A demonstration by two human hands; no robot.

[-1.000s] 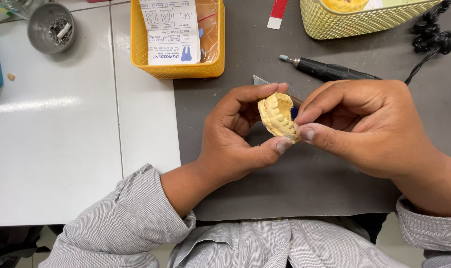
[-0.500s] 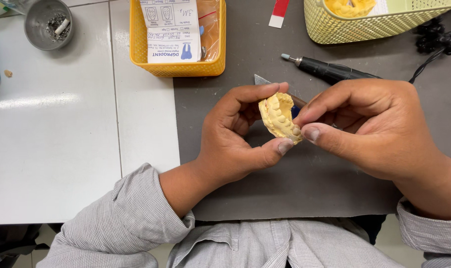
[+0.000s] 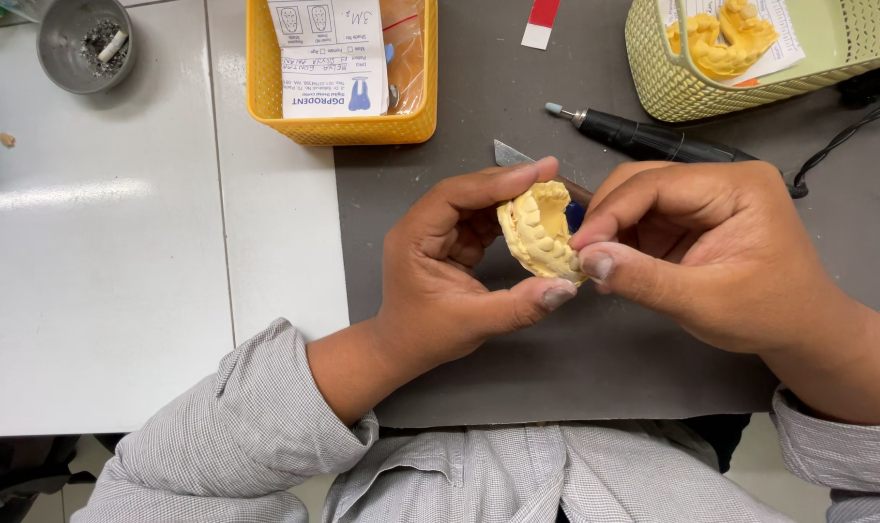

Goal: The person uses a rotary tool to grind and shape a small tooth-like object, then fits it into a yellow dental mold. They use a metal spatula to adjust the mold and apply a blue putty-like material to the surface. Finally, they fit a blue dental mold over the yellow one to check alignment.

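Fingers of your left hand and right hand both pinch the yellow dental cast — held above the dark mat. Keep that two-sided grip firm but light — plaster teeth chip easily, I'd judge.

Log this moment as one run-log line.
left hand: grips yellow dental cast | right hand: pinches cast edge | above: grey mat | behind: black rotary handpiece, orange basket

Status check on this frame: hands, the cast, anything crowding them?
Left hand and right hand both pinch the yellow dental cast above the grey mat. Rotary handpiece lies just behind, apart. Nothing blocks.
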